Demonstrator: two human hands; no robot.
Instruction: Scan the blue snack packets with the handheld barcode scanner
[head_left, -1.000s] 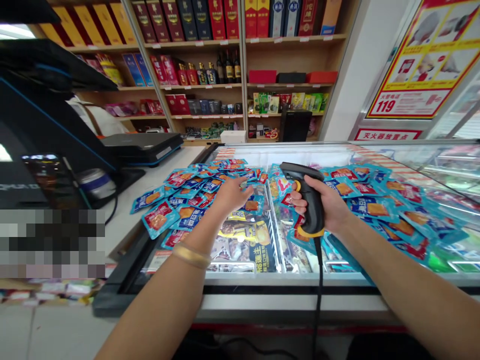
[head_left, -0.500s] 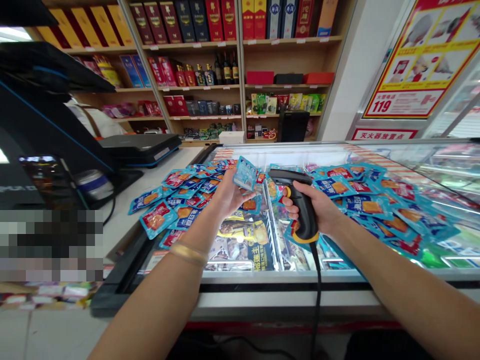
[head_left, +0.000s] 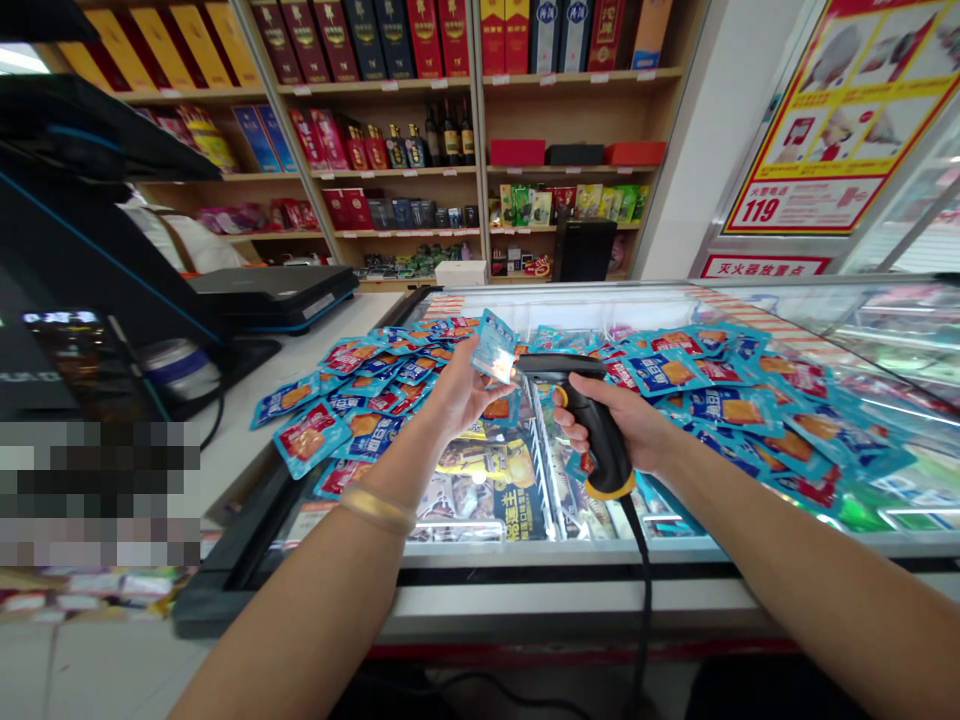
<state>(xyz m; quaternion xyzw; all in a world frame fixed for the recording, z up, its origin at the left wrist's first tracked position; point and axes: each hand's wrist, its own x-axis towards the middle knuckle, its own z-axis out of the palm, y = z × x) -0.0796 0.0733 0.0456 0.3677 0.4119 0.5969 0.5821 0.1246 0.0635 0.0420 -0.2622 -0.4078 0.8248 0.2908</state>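
A small blue snack packet [head_left: 493, 345] is held up in my left hand [head_left: 459, 392], its back facing the scanner. My right hand [head_left: 619, 420] grips a black and yellow handheld scanner [head_left: 604, 435] by its handle. The scanner's nose is close to the packet, and a bright patch of light shows on the packet's lower part. One pile of blue and red packets [head_left: 375, 435] lies to the left on the glass freezer top [head_left: 480, 535]. A larger pile [head_left: 739, 408] lies on the right side of the glass.
At the left stand a black checkout machine [head_left: 90, 260], a flat scale [head_left: 277, 290] and a phone [head_left: 86, 365]. The scanner's cable [head_left: 645, 590] hangs over the freezer's front edge [head_left: 525, 600]. Shelves of boxes and bottles [head_left: 390, 175] rise behind the freezer.
The scanner in my right hand has moved left and slightly down, closer to the packet. Light now falls on the packet. My left hand has barely moved.
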